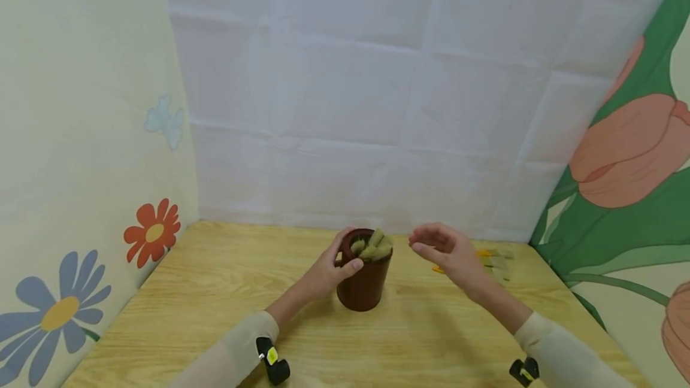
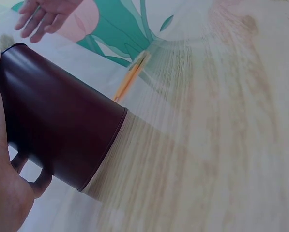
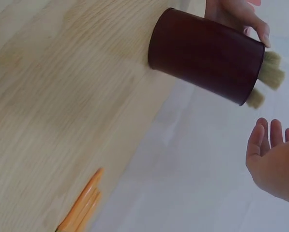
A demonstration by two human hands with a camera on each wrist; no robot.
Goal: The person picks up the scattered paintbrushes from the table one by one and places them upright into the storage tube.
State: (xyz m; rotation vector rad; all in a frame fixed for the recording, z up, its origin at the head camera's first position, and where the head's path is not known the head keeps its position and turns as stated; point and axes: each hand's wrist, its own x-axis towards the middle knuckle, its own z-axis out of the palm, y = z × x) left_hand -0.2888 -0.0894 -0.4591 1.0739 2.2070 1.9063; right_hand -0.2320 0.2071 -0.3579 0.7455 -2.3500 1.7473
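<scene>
A dark brown cup (image 1: 362,286) stands on the wooden table, with several tan, bristle-like brush heads (image 1: 372,250) sticking up out of its mouth. My left hand (image 1: 326,268) grips the cup at its left side, the thumb lying near the rim; in the left wrist view its fingers curl around the cup wall (image 2: 62,116). To the right of the cup, my right hand (image 1: 450,256) hovers above the table, fingers loosely bent and holding nothing. The right wrist view shows this hand (image 3: 275,159) apart from the brush heads (image 3: 271,72).
Behind and below the right hand, several brushes with orange handles (image 1: 485,252) lie on the table (image 1: 242,268). A white sheet (image 1: 345,88) hangs along the back edge. Flower-printed panels (image 1: 609,220) flank the table on both sides.
</scene>
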